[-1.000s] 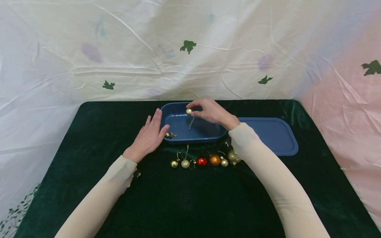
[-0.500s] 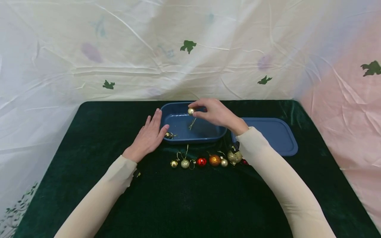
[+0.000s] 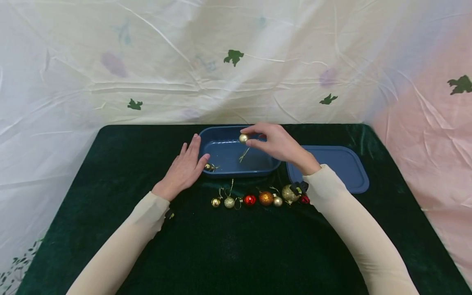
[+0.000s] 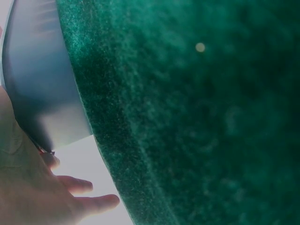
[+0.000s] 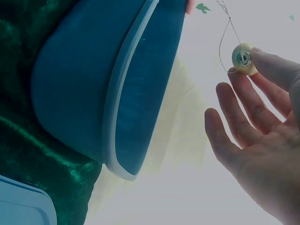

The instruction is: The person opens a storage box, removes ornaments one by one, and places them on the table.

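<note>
Between thumb and fingers my right hand [image 3: 278,141] pinches a small gold bauble [image 3: 243,138], held above the blue box [image 3: 239,174]. A gold string loop hangs from the bauble; the right wrist view shows the bauble [image 5: 243,58] from its capped end. My left hand [image 3: 183,166] rests with straight fingers against the left end of the box. Inside the box, in the near left corner, lies another gold bauble [image 3: 208,166], partly hidden by my left thumb. In the left wrist view my left hand [image 4: 37,187] is beside the box wall [image 4: 42,70].
A flat blue lid [image 3: 339,168] lies right of the box. In front stands a row of several baubles, among them a red one [image 3: 249,200], an orange one [image 3: 266,198] and a large gold one [image 3: 290,194]. A pale curtain [image 3: 166,61] hangs behind the green-covered table [image 3: 228,250].
My right hand has drifted to the right over the box, carrying the gold bauble. A dark red bauble at the row's right end is now uncovered. My left hand has stayed still.
</note>
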`<state>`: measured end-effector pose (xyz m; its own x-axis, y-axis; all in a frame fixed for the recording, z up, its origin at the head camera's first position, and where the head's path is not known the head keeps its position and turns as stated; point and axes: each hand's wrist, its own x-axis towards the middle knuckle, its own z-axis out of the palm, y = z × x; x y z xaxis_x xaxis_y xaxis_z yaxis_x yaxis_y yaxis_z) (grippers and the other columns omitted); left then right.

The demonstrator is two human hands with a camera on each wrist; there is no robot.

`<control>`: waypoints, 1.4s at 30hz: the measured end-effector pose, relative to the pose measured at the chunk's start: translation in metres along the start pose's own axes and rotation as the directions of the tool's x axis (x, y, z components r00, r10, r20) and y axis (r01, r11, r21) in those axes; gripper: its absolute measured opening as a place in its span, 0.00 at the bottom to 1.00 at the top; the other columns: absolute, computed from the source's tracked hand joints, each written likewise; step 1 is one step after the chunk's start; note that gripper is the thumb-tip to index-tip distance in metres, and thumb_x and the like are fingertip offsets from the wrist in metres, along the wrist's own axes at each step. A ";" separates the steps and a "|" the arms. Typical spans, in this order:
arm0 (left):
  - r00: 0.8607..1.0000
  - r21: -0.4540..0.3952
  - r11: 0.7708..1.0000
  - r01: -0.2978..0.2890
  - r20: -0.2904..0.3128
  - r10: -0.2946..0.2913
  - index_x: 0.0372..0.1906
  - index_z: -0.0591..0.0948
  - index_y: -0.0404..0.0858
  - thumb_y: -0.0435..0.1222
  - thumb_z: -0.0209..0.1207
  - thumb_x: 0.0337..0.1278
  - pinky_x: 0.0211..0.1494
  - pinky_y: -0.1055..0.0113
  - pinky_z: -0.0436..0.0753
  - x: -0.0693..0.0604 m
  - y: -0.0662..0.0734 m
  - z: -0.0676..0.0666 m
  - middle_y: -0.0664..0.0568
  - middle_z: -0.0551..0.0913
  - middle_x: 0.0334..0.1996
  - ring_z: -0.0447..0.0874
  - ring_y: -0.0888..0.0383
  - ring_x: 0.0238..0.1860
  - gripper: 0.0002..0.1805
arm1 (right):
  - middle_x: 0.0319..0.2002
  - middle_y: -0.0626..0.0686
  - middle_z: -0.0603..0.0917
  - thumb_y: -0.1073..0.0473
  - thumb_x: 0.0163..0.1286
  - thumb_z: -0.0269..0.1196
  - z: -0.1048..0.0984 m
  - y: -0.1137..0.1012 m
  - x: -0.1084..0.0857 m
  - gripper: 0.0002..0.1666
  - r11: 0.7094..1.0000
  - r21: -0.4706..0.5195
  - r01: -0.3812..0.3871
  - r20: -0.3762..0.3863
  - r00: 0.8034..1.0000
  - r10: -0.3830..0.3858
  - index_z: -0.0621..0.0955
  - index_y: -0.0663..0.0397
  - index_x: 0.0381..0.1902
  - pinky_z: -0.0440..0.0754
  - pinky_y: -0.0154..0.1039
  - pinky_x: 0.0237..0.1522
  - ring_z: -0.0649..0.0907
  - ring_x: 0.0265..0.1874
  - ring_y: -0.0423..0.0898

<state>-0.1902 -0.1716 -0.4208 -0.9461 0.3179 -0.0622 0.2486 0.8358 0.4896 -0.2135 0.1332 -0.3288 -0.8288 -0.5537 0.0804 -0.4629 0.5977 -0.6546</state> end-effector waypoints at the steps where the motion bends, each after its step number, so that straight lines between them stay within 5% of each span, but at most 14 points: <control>1: 1.000 0.001 1.000 0.001 0.000 -0.001 0.84 0.35 0.42 0.62 0.31 0.81 0.75 0.30 0.54 0.000 0.000 0.000 0.45 0.34 0.85 0.37 0.32 0.81 0.44 | 0.58 0.49 0.84 0.53 0.78 0.64 0.000 0.000 -0.002 0.23 1.000 0.000 0.002 -0.005 1.000 -0.002 0.81 0.50 0.67 0.77 0.55 0.63 0.81 0.58 0.49; 22: 1.000 0.004 1.000 -0.005 0.006 0.005 0.84 0.34 0.42 0.64 0.29 0.79 0.76 0.30 0.53 -0.001 0.001 -0.001 0.47 0.31 0.84 0.36 0.32 0.81 0.45 | 0.61 0.47 0.83 0.53 0.77 0.65 0.004 -0.012 -0.039 0.22 0.998 0.021 0.059 -0.028 0.998 -0.058 0.82 0.45 0.66 0.78 0.52 0.57 0.80 0.58 0.49; 42: 1.000 0.000 1.000 -0.006 0.002 0.006 0.84 0.34 0.42 0.63 0.29 0.80 0.76 0.30 0.53 -0.001 0.002 0.001 0.46 0.32 0.85 0.36 0.32 0.81 0.45 | 0.62 0.47 0.84 0.54 0.76 0.65 0.025 -0.015 -0.067 0.21 0.993 0.061 0.102 -0.027 0.995 -0.100 0.83 0.49 0.64 0.78 0.53 0.64 0.81 0.62 0.47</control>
<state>-0.1888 -0.1698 -0.4210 -0.9442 0.3237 -0.0607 0.2543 0.8338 0.4900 -0.1428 0.1469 -0.3434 -0.7862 -0.5953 0.1658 -0.5250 0.5020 -0.6873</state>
